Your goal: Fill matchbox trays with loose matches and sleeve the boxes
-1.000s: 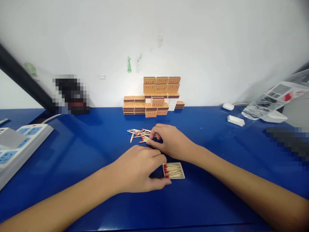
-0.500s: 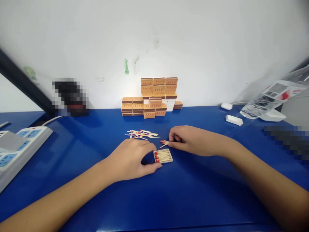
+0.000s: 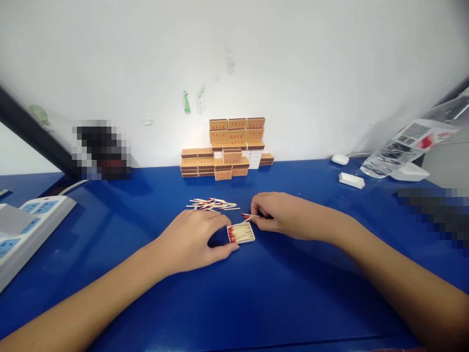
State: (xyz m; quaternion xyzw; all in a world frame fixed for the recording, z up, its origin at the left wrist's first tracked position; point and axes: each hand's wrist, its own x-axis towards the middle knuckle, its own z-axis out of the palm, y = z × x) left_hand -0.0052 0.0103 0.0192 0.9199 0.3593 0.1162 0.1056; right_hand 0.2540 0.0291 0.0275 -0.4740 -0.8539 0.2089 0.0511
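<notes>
A small white matchbox tray (image 3: 241,233) full of red-tipped matches lies on the blue table, its left end between the thumb and index finger of my left hand (image 3: 196,239), which grips it. Just right of and above the tray, my right hand (image 3: 282,215) pinches a few matches (image 3: 250,216), their red heads pointing left. A loose pile of matches (image 3: 212,204) is spread on the table behind my left hand. Stacked orange matchboxes (image 3: 236,136) stand against the wall at the back.
On the left lies a white power strip (image 3: 44,230) with blue sockets. At the right are a clear plastic bottle (image 3: 395,146), a white block (image 3: 351,180) and a small white rounded case (image 3: 340,159). Blurred dark objects stand at both sides.
The view has shifted slightly. The matches at my right fingertips now sit closer to the tray's upper edge, one slanting down toward it. My left hand stays at the tray.
</notes>
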